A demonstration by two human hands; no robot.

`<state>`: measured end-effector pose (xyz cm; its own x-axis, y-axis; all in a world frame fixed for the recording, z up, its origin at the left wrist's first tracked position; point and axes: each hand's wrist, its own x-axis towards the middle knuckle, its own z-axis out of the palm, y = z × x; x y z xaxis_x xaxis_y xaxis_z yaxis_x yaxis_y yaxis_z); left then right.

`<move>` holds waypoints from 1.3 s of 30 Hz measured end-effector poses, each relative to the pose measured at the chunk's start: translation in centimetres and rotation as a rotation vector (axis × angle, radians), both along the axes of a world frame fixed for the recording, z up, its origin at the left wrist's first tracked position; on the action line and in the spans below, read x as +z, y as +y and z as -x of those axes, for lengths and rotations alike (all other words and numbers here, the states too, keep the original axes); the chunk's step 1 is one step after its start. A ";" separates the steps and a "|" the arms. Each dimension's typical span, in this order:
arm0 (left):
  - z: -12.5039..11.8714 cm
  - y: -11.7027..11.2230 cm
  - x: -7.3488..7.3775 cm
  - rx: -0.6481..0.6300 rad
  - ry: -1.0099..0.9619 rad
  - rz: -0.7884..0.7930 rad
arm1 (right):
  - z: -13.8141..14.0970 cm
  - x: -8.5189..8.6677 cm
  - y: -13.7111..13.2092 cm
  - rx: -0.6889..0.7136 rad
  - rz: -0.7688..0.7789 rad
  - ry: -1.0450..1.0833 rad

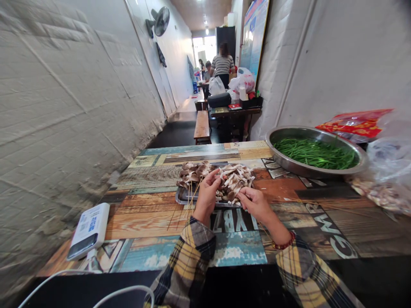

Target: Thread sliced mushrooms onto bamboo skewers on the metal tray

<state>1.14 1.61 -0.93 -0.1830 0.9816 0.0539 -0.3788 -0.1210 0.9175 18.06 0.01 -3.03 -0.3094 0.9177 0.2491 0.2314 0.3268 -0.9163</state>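
Observation:
A metal tray lies on the patterned table and carries a heap of mushroom pieces and skewered mushrooms with thin bamboo sticks pointing toward me. My left hand rests at the tray's near edge, fingers curled onto the mushroom heap. My right hand sits beside it, fingers pinched together on what looks like a mushroom piece at the heap's near side. Both arms wear plaid sleeves; a red bead bracelet circles my right wrist.
A steel bowl of green stalks stands at the right, with plastic bags beyond it. A white power bank with a cable lies at left near the brick wall. A bench, another table and people are down the aisle.

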 end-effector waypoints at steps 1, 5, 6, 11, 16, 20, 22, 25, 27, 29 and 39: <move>0.1 0.1 -0.1 0.020 0.002 0.002 | 0.0 0.0 0.0 -0.001 0.001 0.004; 0.4 0.4 -0.4 0.072 0.050 0.003 | 0.0 0.1 -0.1 -0.002 0.002 -0.011; 0.5 0.5 -0.5 0.083 0.065 0.000 | 0.0 0.2 -0.2 0.000 0.001 -0.017; 0.6 0.6 -0.8 0.099 0.069 -0.016 | 0.0 0.3 -0.3 0.018 -0.021 -0.057; 0.4 0.5 -0.6 0.101 0.011 -0.032 | 0.0 0.3 -0.3 0.014 -0.031 -0.059; 0.2 0.3 -0.1 0.093 -0.010 -0.029 | 0.1 0.4 -0.3 0.008 -0.025 -0.058; 0.1 0.1 0.1 0.089 -0.007 -0.024 | 0.1 0.3 -0.3 0.006 -0.029 -0.062; 0.1 0.0 0.3 0.087 0.016 -0.032 | 0.1 0.2 -0.2 0.000 -0.037 -0.066; 0.1 0.0 0.3 0.088 0.045 -0.049 | 0.1 0.2 -0.3 0.002 -0.034 -0.063; 0.2 0.0 0.3 0.089 0.078 -0.062 | 0.1 0.3 -0.3 0.003 -0.028 -0.061; -0.4 -0.3 0.3 -0.020 0.170 -0.087 | 0.1 -0.1 -0.2 -0.020 -0.030 -0.026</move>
